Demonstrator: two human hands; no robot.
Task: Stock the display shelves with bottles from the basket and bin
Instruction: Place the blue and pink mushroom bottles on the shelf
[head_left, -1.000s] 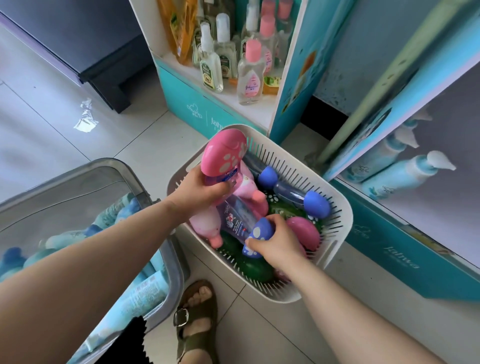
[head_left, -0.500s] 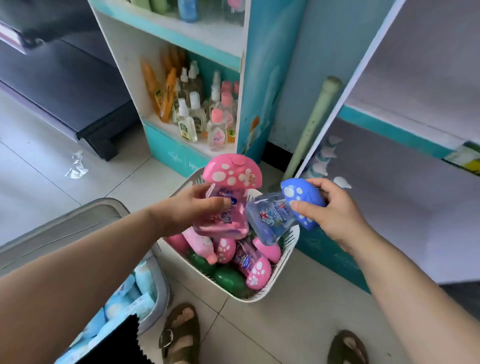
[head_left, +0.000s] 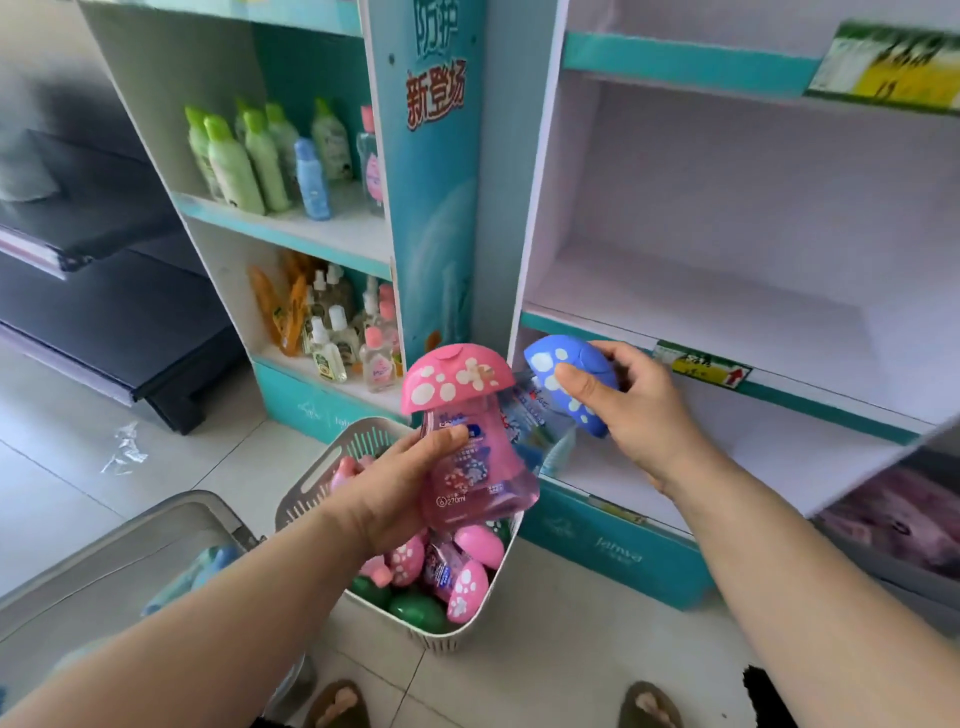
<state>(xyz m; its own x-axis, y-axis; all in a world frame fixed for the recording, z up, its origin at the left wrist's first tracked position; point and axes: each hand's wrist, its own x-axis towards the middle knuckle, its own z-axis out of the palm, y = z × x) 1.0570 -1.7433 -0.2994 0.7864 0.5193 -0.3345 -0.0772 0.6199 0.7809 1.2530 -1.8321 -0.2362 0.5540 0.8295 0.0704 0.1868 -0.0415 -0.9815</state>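
- left hand (head_left: 400, 483) grasps the pink bottle (head_left: 467, 457) round its clear body, thumb across the label. the bottle stands upright, spotted mushroom cap on top, above the basket (head_left: 311, 470).
- right hand (head_left: 641, 410) grasps the blue bottle (head_left: 563, 374) by its spotted cap, thumb on the cap's near face. the body hangs down and to the left, so the long axis is tilted, cap high and right, base low and left.
- the blue bottle's body lies just beyond the pink cap; contact between them cannot be told.
- the lower shelf (head_left: 769, 457) of the right unit lies right of and beyond the right hand. the board edge with the price tag (head_left: 701, 366) sits just right of that hand, at about its height.
- judgement: the right hand is the nearer to that unit. its bottle needs turning base down before it can stand. the pink bottle is already upright but must cross rightward past the blue one.
- the basket holds more pink-capped bottles and green ones. the bin (head_left: 104, 540) stands near left, with pale blue bottles showing inside.
- the left shelf unit (head_left: 332, 234) carries green bottles (head_left: 234, 166) and others.
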